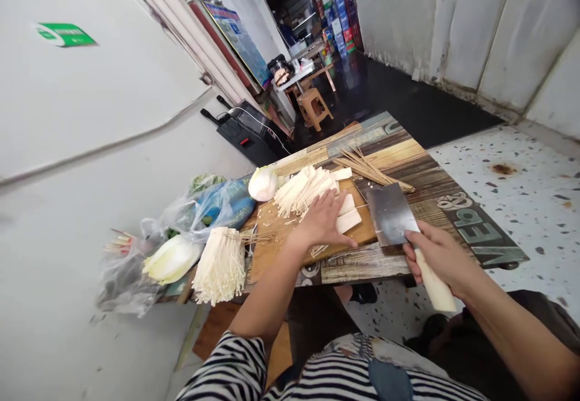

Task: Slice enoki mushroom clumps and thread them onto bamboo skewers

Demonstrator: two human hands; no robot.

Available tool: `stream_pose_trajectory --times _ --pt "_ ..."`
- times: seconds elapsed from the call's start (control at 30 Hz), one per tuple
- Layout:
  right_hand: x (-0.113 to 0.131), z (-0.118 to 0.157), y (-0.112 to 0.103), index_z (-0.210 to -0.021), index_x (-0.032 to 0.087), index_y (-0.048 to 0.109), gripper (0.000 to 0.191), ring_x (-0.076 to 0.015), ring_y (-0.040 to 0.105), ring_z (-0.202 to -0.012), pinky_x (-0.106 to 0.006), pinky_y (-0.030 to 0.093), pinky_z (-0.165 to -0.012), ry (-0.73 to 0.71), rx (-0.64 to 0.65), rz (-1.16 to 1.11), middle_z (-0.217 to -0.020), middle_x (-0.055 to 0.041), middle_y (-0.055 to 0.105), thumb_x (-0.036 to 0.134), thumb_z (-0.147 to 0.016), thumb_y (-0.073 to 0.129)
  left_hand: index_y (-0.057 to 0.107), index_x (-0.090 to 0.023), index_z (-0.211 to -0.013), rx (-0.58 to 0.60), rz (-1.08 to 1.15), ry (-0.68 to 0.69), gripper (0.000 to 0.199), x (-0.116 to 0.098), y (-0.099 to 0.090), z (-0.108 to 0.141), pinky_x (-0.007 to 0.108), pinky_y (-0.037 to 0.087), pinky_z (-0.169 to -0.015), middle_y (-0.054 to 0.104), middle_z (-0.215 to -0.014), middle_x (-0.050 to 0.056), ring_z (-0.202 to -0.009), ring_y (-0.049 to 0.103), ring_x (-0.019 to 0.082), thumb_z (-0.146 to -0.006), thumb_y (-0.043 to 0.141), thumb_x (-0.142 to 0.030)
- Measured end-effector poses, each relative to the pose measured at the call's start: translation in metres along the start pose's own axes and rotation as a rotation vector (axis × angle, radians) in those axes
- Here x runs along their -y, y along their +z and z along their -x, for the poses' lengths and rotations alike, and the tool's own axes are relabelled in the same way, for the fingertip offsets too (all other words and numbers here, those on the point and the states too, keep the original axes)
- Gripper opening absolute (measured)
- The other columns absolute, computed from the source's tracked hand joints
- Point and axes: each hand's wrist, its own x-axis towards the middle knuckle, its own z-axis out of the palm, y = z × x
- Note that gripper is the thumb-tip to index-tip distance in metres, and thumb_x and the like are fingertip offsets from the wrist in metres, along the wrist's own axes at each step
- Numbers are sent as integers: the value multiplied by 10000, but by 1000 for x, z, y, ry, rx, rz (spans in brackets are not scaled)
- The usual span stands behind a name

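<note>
The right hand [437, 253] grips the handle of a cleaver [393, 214]; the blade stands at the right edge of the cutting board [272, 253], its broad face in view. Whether the blade touches the board or the worktop [348, 269] cannot be told. The left hand [322, 220] is open, palm down, fingers spread over the board. It lies between a pile of mushrooms [306, 191] on the far side and flat white pieces [348, 220] on the right; the exact contact under the palm is hidden. A bundle of sticks [374, 168] lies to the far right of the board, close to the blade.

Caution: the spread fingers and extended thumb point toward the blade side. A leftward swing of the cleaver could cut them; curled fingertips would reduce this risk. The white pieces look smooth and may slide if pressed unevenly. The blade could also catch the sticks and scatter them.

A second mushroom bunch [220, 265] lies left of the board, at the near edge of the worktop. A knock from the left forearm could push it off.
</note>
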Motion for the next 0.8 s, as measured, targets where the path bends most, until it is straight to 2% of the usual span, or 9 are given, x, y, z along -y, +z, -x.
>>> stream_pose_trajectory --times 0.13,0.27,0.4,0.63,0.8 --pt "-9 1 10 -804 250 394 170 -106 456 -375 -239 403 -333 -23 7 -51 -539 94 469 363 -792 521 241 -84 -1473 47 -10 10 1161 9 -5 -8 412 252 -1146 317 -1498 203 -1377 329 322 -592 763 -631" --pt "-20 1 23 -784 249 375 186 -107 464 -368 -252 427 -331 -54 13 -111 -538 100 463 387 -786 500 332 -139 -1444 38 12 26 936 14 -17 -3 391 309 -1114 462 -1415 151 -1298 447 284 -683 761 -475" --pt "-32 6 33 -766 246 355 199 -108 473 -372 -263 446 -333 -33 33 -153 -543 101 467 396 -787 484 364 -220 -1430 71 107 94 846 17 -23 8 385 304 -1116 452 -1433 94 -1312 436 254 -711 760 -424" --pt "-39 6 46 -769 244 342 159 -107 473 -364 -267 453 -332 -13 37 -162 -537 104 462 361 -813 441 244 -208 -1488 156 159 33 1011 23 -11 8 409 239 -1154 315 -1518 114 -1382 334 275 -675 789 -459" --pt "-30 4 50 -766 239 326 135 -98 473 -379 -255 455 -344 28 47 -237 -543 106 460 296 -869 393 301 -236 -1467 106 211 50 866 25 -12 11 419 239 -1150 338 -1511 91 -1381 339 254 -749 738 -440"
